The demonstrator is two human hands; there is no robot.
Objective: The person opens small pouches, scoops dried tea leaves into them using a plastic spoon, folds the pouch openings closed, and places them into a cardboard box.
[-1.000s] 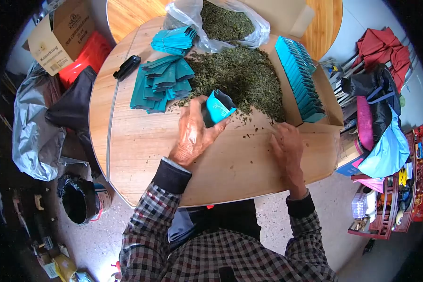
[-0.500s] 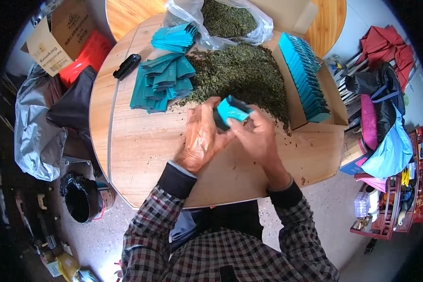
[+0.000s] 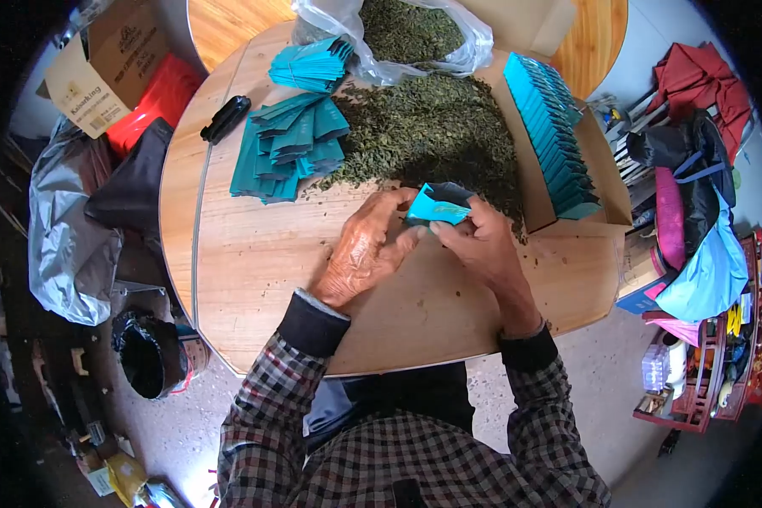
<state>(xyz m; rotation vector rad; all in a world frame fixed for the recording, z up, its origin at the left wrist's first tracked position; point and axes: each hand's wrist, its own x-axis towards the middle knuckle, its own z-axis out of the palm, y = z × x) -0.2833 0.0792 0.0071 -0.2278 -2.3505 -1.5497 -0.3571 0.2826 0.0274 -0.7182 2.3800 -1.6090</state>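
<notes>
Sleeves of black, white and reddish checked cloth (image 3: 271, 389) with wide black cuffs (image 3: 313, 324) reach forward from the lower edge; both forearms angle up over a pale wood-grained table (image 3: 389, 330), and the wrists stand well apart while the fingers converge. The left hand (image 3: 368, 247) slants up and to the right, its back turned to the camera, the index finger stretched to the left edge of a small teal foil packet (image 3: 436, 209), the thumb at its lower left corner; the right hand (image 3: 487, 254) leans in from the other side, thumb pressed on the near face and fingers curled round the right edge. Both hands are thus closed on the packet, which they hold up between them with its mouth open and dark inside; it is just in front of a spread mound of dried dark-green leaves (image 3: 423, 127).

Left of the mound lies a loose heap of flat teal packets (image 3: 292, 140); beyond that heap is a neater stack of teal packets (image 3: 311, 66), beside a translucent plastic bag (image 3: 476, 61) with more leaves in it; to the right, an open brown cardboard box (image 3: 614, 199) holds a long row of upright teal packets (image 3: 553, 135).
</notes>
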